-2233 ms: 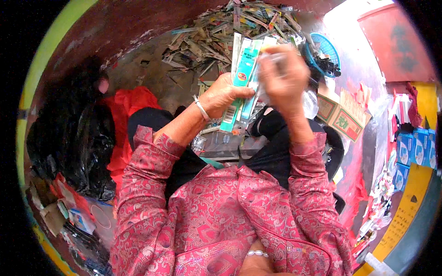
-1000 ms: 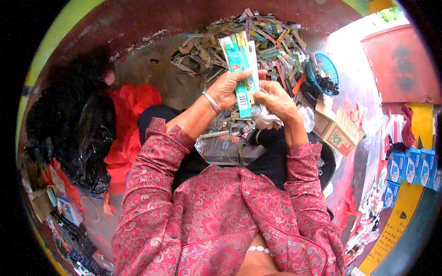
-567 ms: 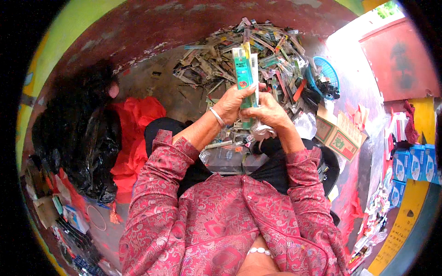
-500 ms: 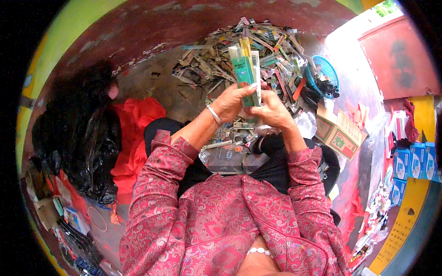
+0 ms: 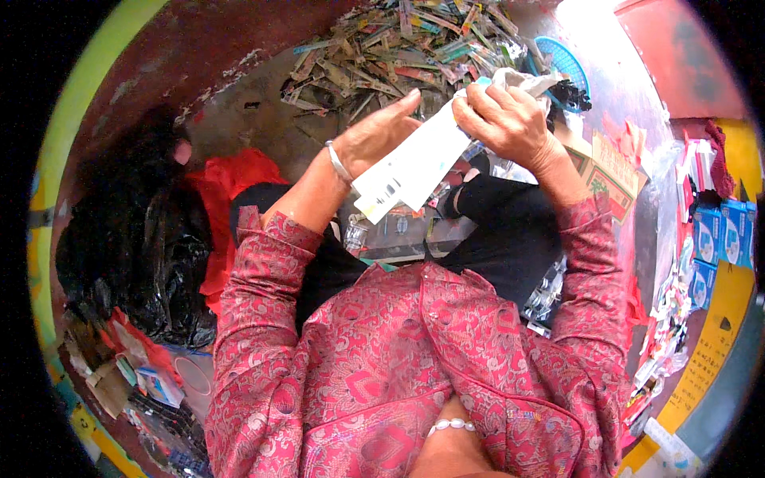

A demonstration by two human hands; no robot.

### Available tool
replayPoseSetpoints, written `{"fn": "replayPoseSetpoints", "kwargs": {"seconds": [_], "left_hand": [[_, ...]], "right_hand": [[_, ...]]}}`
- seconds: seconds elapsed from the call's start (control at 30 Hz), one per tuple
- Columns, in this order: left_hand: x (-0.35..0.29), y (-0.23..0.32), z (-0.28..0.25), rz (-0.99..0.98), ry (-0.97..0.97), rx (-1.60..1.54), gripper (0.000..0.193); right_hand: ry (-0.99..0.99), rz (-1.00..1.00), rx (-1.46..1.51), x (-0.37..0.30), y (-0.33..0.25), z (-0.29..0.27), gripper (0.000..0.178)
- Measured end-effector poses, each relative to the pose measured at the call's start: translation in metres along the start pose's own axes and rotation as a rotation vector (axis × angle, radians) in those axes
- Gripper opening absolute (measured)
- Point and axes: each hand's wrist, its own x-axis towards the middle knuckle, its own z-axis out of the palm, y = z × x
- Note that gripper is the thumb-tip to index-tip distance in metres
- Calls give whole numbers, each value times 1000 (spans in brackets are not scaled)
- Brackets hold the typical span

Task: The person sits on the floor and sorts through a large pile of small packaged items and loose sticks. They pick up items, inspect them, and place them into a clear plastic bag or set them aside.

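My left hand lies flat with its fingers stretched out against a stack of long white card packs, which slants down to the left above my lap. My right hand grips the stack's upper end together with a bit of crumpled clear wrap. A silver bangle sits on my left wrist. Behind both hands a heap of similar long packs covers the floor.
A black plastic bag and a red bag lie at my left. A blue basket, a cardboard box and blue cartons are at my right. Small packs litter the floor at the lower left.
The stack of packs was upright with its green printed faces showing; it now slants with white backs up. My left hand has flattened against it and my right hand moved to its top end.
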Motion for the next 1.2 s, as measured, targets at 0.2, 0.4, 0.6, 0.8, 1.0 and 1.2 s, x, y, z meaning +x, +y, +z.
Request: {"fn": "replayPoseSetpoints", "kwargs": {"seconds": [0.2, 0.4, 0.6, 0.8, 1.0, 1.2], "left_hand": [[10, -25, -2, 93, 167, 290, 55], [9, -19, -7, 162, 411, 469, 43], [15, -20, -9, 247, 543, 503, 33], [19, -23, -4, 265, 521, 724, 29], [15, -26, -4, 199, 480, 654, 32], [17, -27, -6, 189, 520, 555, 32]], "right_hand": [[-6, -115, -4, -4, 6, 8, 21], [-154, 389, 17, -27, 24, 18, 52], [323, 1323, 578, 0, 7, -18, 12], [94, 652, 620, 30, -36, 36, 14], [122, 711, 359, 22, -18, 54, 16], [79, 1234, 52, -36, 51, 72, 14]]}}
